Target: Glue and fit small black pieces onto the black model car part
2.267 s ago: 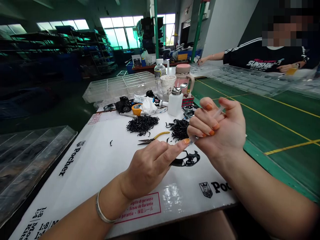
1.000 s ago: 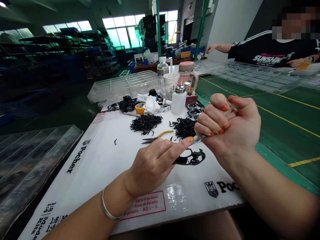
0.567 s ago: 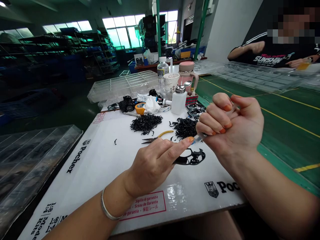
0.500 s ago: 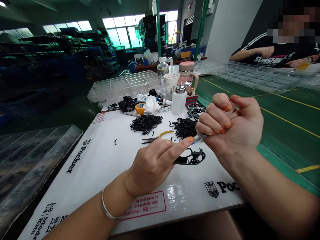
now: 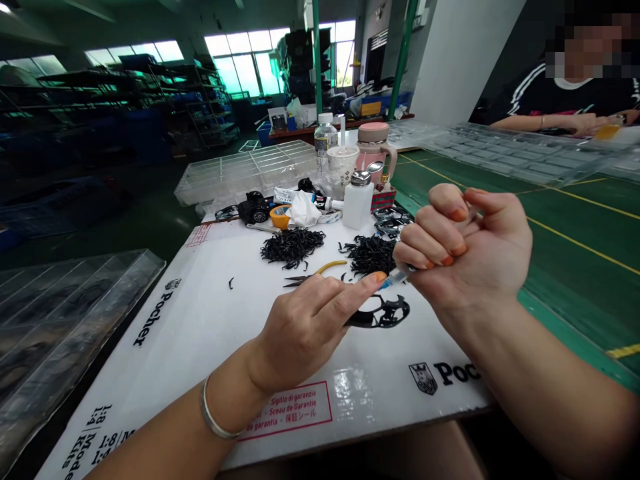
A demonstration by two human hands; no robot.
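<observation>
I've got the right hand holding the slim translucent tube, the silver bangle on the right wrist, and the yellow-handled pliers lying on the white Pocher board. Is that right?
Not quite: the silver bangle is on the left wrist, as the head view shows. The rest stands: the right hand holds the slim translucent tube, and the yellow-handled pliers lie on the white Pocher board.

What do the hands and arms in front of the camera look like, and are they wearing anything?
The left hand has shiny orange nail polish and a thin, round, silver-coloured bangle at its wrist. The right hand has orange nails too, but its wrist is bare. No gloves, and no sleeves show on either forearm.
</observation>
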